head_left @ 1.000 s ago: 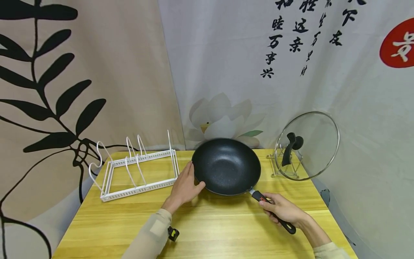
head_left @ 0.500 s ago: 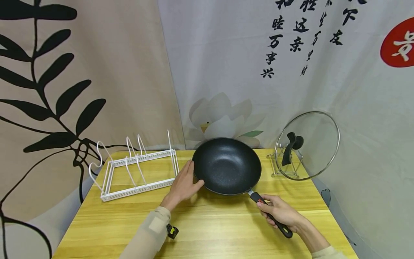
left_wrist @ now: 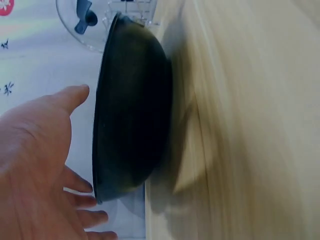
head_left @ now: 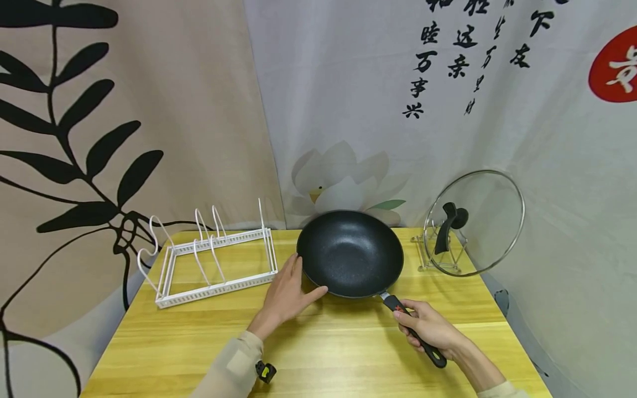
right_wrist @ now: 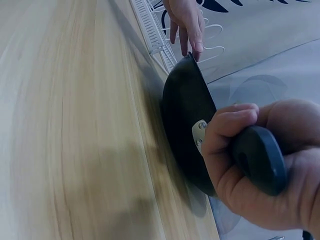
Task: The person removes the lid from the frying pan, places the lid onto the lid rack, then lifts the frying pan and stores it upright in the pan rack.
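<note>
A black wok (head_left: 349, 255) with a dark nonstick inside is at the middle of the table's far half. My right hand (head_left: 432, 327) grips its long black handle (head_left: 434, 354), fingers wrapped round it in the right wrist view. At the wok's left rim is my left hand (head_left: 285, 296), its fingers extended and its thumb spread apart. In the left wrist view, this hand's fingertips (left_wrist: 86, 201) are at the rim edge, and the thumb stands away from the wok (left_wrist: 132, 110). The head view does not show whether the wok's base touches the table.
Left of the wok stands a white rack (head_left: 214, 287) with several upright wire loops. At the back right, a glass lid (head_left: 490, 235) with a metal rim and black knob leans upright in a small wire stand (head_left: 423, 260). A printed curtain (head_left: 338, 83) hangs behind the wooden table (head_left: 318, 365).
My left thumb has spread out to the right, away from the fingers. The wok's handle end has swung slightly left with my right hand, and the wok has shifted slightly right.
</note>
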Tool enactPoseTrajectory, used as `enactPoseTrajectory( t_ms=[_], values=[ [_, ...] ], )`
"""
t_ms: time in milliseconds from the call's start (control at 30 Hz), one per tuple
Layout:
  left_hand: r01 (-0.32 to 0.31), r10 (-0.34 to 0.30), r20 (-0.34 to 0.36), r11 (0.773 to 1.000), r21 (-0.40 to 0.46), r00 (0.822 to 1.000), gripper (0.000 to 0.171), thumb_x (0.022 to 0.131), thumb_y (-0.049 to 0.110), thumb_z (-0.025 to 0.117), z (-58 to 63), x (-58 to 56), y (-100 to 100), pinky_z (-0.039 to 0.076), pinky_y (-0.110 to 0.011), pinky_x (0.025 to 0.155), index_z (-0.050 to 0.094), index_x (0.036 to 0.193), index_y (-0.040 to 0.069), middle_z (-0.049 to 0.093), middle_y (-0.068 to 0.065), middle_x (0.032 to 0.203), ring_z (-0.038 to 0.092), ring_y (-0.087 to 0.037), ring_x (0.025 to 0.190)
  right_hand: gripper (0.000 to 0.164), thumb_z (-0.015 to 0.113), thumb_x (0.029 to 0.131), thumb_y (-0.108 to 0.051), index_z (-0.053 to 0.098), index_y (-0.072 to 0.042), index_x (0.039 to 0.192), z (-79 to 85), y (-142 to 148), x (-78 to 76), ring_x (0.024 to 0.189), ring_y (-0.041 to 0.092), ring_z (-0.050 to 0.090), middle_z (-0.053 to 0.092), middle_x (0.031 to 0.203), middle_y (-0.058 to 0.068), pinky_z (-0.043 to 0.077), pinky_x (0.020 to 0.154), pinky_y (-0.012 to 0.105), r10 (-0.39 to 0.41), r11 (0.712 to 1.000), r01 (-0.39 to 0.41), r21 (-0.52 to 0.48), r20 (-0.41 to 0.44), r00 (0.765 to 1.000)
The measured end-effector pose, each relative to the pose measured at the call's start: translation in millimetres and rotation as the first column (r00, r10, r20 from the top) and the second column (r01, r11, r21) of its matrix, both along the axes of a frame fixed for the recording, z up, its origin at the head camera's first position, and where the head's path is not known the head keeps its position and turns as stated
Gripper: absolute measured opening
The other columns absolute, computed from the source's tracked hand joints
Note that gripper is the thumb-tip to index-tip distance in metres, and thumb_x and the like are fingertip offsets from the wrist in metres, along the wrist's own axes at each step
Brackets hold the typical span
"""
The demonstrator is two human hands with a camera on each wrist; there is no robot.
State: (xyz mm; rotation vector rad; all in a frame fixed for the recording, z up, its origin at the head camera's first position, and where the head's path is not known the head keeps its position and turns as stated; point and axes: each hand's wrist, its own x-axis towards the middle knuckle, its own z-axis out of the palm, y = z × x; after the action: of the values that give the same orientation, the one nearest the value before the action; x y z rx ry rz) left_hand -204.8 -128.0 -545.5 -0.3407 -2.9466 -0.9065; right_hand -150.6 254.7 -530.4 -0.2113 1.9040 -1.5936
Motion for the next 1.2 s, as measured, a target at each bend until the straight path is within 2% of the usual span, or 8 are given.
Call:
enactPoseTrajectory(
  t_ms=[100,233,367,500,900,1067,1200],
  values=[
    [-0.004,0.004,-0.023,1.000,-0.005,1.000,0.116,0.098,0.071,0.077,-1.8,3.3,4,0.038,-0.067,0.136,0.034,0.173,-0.006,0.027,-0.026,0.185,0.035,-0.049,0.170,0.050,0.055,0.121,-0.032,0.047,0.012,0.144,0.4,-2,0.8,0.058,0.009,0.046,0.054,0.085,0.001,0.045,0.050,0.021,-0.014,1.000,0.014,0.002,0.004,1.000],
    [-0.019,0.019,-0.027,1.000,-0.003,0.999,0.115,0.098,0.069,0.079,-3.9,5.1,7,0.037,-0.069,0.136,0.034,0.173,-0.007,0.028,-0.026,0.185,0.036,-0.049,0.170,0.052,0.055,0.121,-0.031,0.045,0.012,0.148,1.1,-5,2.5,0.057,0.009,0.046,0.055,0.085,0.001,0.045,0.051,0.022,-0.032,0.999,0.032,-0.002,0.015,0.999],
    [-0.027,0.028,-0.022,1.000,0.005,0.999,0.115,0.100,0.071,0.076,-4.8,4.8,9,0.035,-0.070,0.136,0.033,0.173,-0.007,0.027,-0.025,0.186,0.035,-0.048,0.170,0.059,0.054,0.121,-0.031,0.037,0.012,0.159,0.9,-8,4.7,0.057,0.009,0.046,0.055,0.085,0.001,0.045,0.050,0.022,-0.053,0.999,0.054,-0.010,0.034,0.998],
    [-0.026,0.026,-0.023,1.000,0.001,0.999,0.115,0.101,0.072,0.072,-7.1,4.2,8,0.036,-0.069,0.136,0.032,0.174,-0.007,0.026,-0.025,0.186,0.035,-0.048,0.170,0.062,0.054,0.121,-0.030,0.033,0.011,0.162,-0.3,-11,7.1,0.056,0.008,0.046,0.056,0.085,0.001,0.044,0.050,0.022,-0.073,0.997,0.074,-0.018,0.055,0.996],
    [-0.015,0.015,-0.038,1.000,0.000,0.999,0.114,0.103,0.072,0.069,-11.3,-0.1,7,0.037,-0.069,0.135,0.030,0.174,-0.008,0.026,-0.027,0.185,0.036,-0.049,0.170,0.054,0.054,0.121,-0.030,0.039,0.011,0.154,-4.2,-21,14.7,0.056,0.007,0.047,0.055,0.084,-0.001,0.044,0.050,0.021,-0.080,0.995,0.085,-0.055,0.081,0.993],
    [-0.018,0.018,-0.025,1.000,-0.010,1.000,0.115,0.103,0.075,0.067,-11.7,-4.2,5,0.036,-0.066,0.137,0.028,0.175,-0.006,0.023,-0.024,0.187,0.034,-0.047,0.171,0.049,0.057,0.120,-0.031,0.045,0.009,0.145,-5.6,-26,16.2,0.056,0.007,0.048,0.055,0.083,-0.001,0.045,0.050,0.021,-0.091,0.994,0.095,-0.061,0.058,0.994],
    [-0.017,0.017,-0.026,1.000,-0.007,1.000,0.116,0.102,0.075,0.068,-10.9,-6.6,4,0.036,-0.066,0.137,0.028,0.176,-0.005,0.024,-0.024,0.187,0.035,-0.047,0.171,0.049,0.055,0.121,-0.029,0.042,0.010,0.149,-5.1,-29,17.6,0.056,0.008,0.049,0.055,0.083,-0.001,0.046,0.050,0.022,-0.094,0.993,0.098,-0.069,0.056,0.994]
  ],
)
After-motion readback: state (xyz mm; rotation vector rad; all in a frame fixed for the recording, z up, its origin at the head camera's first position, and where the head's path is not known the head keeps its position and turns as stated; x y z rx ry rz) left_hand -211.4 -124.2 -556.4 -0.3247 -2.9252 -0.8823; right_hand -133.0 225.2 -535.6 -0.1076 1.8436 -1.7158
